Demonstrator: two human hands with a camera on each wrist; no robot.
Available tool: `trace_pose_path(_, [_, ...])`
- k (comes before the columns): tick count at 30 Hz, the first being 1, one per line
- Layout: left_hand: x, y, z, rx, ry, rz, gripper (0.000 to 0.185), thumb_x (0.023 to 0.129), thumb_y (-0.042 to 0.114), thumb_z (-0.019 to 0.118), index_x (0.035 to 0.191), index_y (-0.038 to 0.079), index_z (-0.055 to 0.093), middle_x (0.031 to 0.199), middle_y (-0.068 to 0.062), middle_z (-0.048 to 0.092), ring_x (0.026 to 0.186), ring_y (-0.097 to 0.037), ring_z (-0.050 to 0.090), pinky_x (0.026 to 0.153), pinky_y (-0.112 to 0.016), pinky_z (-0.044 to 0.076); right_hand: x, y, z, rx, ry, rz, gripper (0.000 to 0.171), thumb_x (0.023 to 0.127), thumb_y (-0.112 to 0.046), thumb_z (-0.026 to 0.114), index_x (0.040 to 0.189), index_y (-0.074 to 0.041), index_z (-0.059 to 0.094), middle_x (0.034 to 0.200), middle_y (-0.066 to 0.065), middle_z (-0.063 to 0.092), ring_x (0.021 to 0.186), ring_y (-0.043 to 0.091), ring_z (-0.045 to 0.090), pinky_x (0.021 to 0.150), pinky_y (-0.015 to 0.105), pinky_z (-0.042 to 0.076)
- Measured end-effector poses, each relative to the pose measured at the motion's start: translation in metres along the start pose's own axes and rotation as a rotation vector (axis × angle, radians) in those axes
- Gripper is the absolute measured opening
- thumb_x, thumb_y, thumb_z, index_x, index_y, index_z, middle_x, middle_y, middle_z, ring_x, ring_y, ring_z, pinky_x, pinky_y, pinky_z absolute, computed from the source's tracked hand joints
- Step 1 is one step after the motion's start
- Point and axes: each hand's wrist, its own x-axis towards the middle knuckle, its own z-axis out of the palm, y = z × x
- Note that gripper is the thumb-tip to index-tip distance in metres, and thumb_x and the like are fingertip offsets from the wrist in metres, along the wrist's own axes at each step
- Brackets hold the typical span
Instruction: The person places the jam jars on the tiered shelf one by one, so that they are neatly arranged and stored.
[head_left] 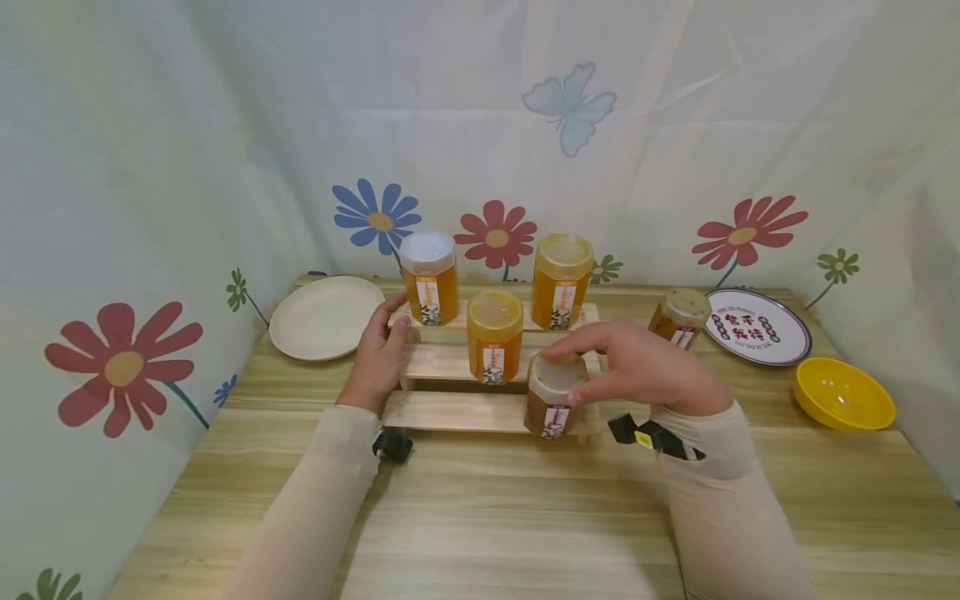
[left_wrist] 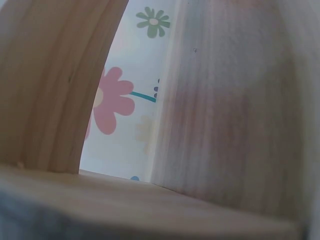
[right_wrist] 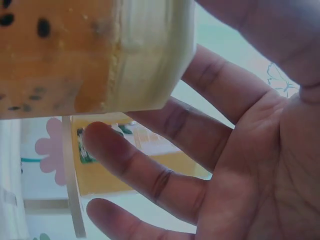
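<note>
My right hand [head_left: 637, 367] grips a brown jar [head_left: 546, 410] by its pale lid, thumb on the near side and fingers over the far edge. The jar is upright at the right end of the lowest step of a wooden stepped stand [head_left: 457, 412]. Dark specks show through this jar [right_wrist: 45, 60] in the right wrist view. My left hand [head_left: 377, 358] holds the stand's left end by the top step, thumb and forefinger at its edge. Amber jars with white labels stand higher up: a white-lidded jar [head_left: 429, 279], a middle-step jar [head_left: 495, 340] and a right-hand jar [head_left: 562, 283].
Another brown jar [head_left: 678, 318] stands on the table [head_left: 480, 517], right of the stand. Beyond it lie a printed white plate [head_left: 787, 342] and a yellow bowl [head_left: 843, 396]. A cream plate [head_left: 324, 321] lies at back left. A flowered curtain [head_left: 465, 108] closes off the back.
</note>
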Motion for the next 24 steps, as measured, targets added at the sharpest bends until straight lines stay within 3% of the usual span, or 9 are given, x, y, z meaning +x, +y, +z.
trace_pose_path(4, [0.0, 0.0, 0.0, -0.009, -0.002, 0.004, 0.047, 0.115, 0.03, 0.044, 0.16, 0.019, 0.043, 0.113, -0.021, 0.054, 0.086, -0.019, 0.051, 0.077, -0.029, 0.044, 0.003, -0.002, 0.004, -0.001, -0.001, -0.027, 0.059, 0.085, -0.03, 0.091, 0.14, -0.02, 0.071, 0.143, 0.001, 0.067, 0.134, 0.026, 0.059, 0.11, 0.051, 0.048])
trace_pose_path(9, [0.0, 0.0, 0.0, -0.015, -0.006, -0.004, 0.047, 0.115, 0.029, 0.043, 0.161, 0.019, 0.042, 0.11, -0.015, 0.052, 0.084, -0.018, 0.049, 0.076, -0.028, 0.043, 0.007, -0.006, 0.008, -0.009, 0.002, -0.064, 0.06, 0.084, -0.03, 0.091, 0.14, -0.019, 0.071, 0.142, 0.0, 0.068, 0.133, 0.025, 0.061, 0.109, 0.052, 0.05])
trace_pose_path(13, [0.002, 0.001, 0.0, -0.022, -0.016, -0.027, 0.048, 0.115, 0.026, 0.042, 0.163, 0.017, 0.039, 0.131, -0.016, 0.054, 0.095, -0.024, 0.05, 0.084, -0.032, 0.042, 0.009, -0.01, 0.011, -0.018, 0.013, -0.081, 0.059, 0.084, -0.028, 0.091, 0.139, -0.017, 0.072, 0.141, 0.001, 0.068, 0.132, 0.024, 0.062, 0.108, 0.05, 0.05])
trace_pose_path(17, [0.004, 0.0, 0.0, -0.033, -0.025, -0.049, 0.049, 0.115, 0.022, 0.041, 0.163, 0.015, 0.037, 0.159, -0.017, 0.043, 0.111, -0.029, 0.049, 0.095, -0.039, 0.04, 0.011, -0.014, 0.014, -0.045, 0.02, -0.09, 0.059, 0.084, -0.027, 0.091, 0.139, -0.017, 0.071, 0.141, 0.001, 0.068, 0.131, 0.024, 0.062, 0.108, 0.049, 0.051])
trace_pose_path(24, [0.001, 0.0, 0.001, -0.024, -0.013, -0.025, 0.048, 0.115, 0.029, 0.043, 0.162, 0.019, 0.04, 0.164, -0.01, 0.04, 0.121, -0.027, 0.048, 0.102, -0.04, 0.038, 0.014, -0.018, 0.019, -0.063, 0.015, -0.109, 0.057, 0.085, -0.027, 0.09, 0.139, -0.018, 0.071, 0.142, 0.001, 0.067, 0.13, 0.023, 0.062, 0.106, 0.049, 0.052])
